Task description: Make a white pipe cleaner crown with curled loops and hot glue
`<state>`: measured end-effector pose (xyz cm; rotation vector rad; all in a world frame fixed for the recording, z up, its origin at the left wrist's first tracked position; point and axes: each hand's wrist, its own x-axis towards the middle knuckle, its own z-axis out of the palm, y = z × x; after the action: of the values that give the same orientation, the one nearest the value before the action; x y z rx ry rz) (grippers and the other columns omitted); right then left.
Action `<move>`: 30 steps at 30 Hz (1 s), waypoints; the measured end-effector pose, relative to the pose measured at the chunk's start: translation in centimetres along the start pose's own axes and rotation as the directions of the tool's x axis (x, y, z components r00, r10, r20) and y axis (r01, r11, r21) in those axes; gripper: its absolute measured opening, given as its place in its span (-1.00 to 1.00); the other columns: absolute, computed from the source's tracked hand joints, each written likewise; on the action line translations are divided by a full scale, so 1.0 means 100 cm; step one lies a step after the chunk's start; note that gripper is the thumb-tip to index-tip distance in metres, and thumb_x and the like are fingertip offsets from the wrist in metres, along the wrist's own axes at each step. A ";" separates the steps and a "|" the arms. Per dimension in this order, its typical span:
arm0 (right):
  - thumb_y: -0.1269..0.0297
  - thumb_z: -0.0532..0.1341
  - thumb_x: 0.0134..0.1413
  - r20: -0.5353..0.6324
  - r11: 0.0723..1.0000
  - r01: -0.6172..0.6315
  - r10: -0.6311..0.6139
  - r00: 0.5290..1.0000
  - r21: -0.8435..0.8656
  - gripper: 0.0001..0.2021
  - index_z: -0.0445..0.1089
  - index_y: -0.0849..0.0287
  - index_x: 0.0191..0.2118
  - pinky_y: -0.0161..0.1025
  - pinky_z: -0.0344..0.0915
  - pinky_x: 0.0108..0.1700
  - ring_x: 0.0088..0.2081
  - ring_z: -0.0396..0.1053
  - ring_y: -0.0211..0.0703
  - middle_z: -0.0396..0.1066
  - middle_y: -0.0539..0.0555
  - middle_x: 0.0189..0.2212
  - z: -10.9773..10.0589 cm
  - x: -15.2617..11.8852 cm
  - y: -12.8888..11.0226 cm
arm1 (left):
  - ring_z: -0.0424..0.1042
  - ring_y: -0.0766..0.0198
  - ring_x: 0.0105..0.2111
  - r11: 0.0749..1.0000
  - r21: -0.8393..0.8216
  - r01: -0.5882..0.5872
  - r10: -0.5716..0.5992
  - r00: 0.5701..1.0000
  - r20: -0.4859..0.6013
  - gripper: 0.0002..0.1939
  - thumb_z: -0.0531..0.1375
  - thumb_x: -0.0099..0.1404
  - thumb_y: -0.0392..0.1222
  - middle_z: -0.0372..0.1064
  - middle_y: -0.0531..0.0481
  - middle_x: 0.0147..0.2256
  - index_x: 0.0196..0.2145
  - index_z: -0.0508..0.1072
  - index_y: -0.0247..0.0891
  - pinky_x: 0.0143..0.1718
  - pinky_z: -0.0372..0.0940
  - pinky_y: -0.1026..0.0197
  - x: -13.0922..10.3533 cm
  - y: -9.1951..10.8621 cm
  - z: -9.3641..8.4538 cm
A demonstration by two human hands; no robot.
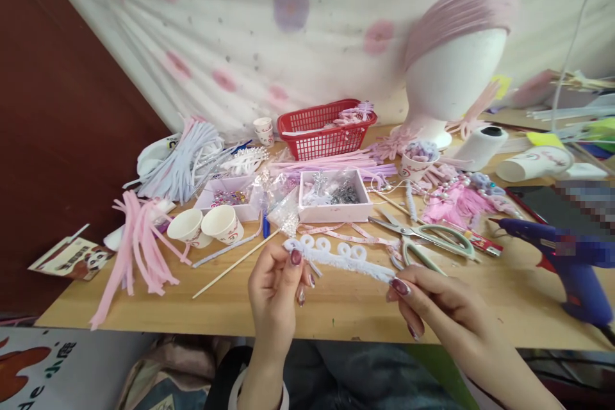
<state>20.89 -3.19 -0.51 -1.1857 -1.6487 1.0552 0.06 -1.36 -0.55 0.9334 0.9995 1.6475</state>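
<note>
Between my two hands stretches a pale lavender-white pipe cleaner (353, 264), bent into several small loops along its upper side. My left hand (278, 288) pinches its left end between thumb and fingers. At the other end, my right hand (432, 304) pinches the straight tip. The piece hangs just above the wooden table (336, 314), near its front edge. Right behind it lie green-handled scissors (423, 234) with the blades apart, and a pink printed tape measure (346, 230).
Two paper cups (222, 224), a wooden stick (235, 264) and pink pipe cleaners (139, 250) lie left. Behind are a white box (335, 210) of small parts and a red basket (324, 134). At right are a blue glue gun (567, 262) and a foam head (451, 77).
</note>
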 end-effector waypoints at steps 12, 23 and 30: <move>-0.07 0.11 0.32 -0.236 0.998 -0.007 -0.007 0.972 -0.056 -0.58 0.37 0.14 -0.44 -0.31 0.24 -0.50 -0.63 0.28 -0.23 0.28 -0.06 -0.72 -0.011 0.007 0.018 | -0.14 0.44 -0.78 0.969 -0.239 0.056 -0.102 0.977 -0.185 -0.61 0.25 0.18 -0.22 0.03 0.21 -0.80 -0.67 0.14 -0.18 -0.81 0.00 0.42 0.011 0.045 -0.034; -0.10 0.16 0.26 -0.256 1.000 0.005 -0.002 0.967 0.012 -0.54 0.35 0.16 -0.51 -0.33 0.20 -0.52 -0.64 0.25 -0.27 0.28 -0.05 -0.71 -0.018 0.005 0.026 | 0.34 0.46 -0.73 0.999 -0.017 -0.034 0.029 0.970 -0.240 -0.57 0.61 -0.37 -0.06 0.54 0.06 -0.59 -0.67 0.48 -0.26 -0.66 0.30 0.44 0.015 0.013 -0.053; -0.15 0.19 0.21 -0.234 0.987 -0.073 0.105 0.967 0.141 -0.51 0.30 0.14 -0.55 -0.30 0.19 -0.48 -0.64 0.21 -0.27 0.24 -0.06 -0.73 -0.020 0.000 0.051 | 0.38 0.43 -0.65 0.994 -0.091 0.059 -0.079 0.971 -0.225 -0.64 0.52 -0.07 0.03 0.53 0.06 -0.55 -0.54 0.52 -0.25 -0.57 0.33 0.41 0.007 -0.001 -0.036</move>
<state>24.13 -1.86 -4.75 -1.2568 -1.3293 1.0148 -3.38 -1.38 -1.90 0.6559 1.0950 1.7514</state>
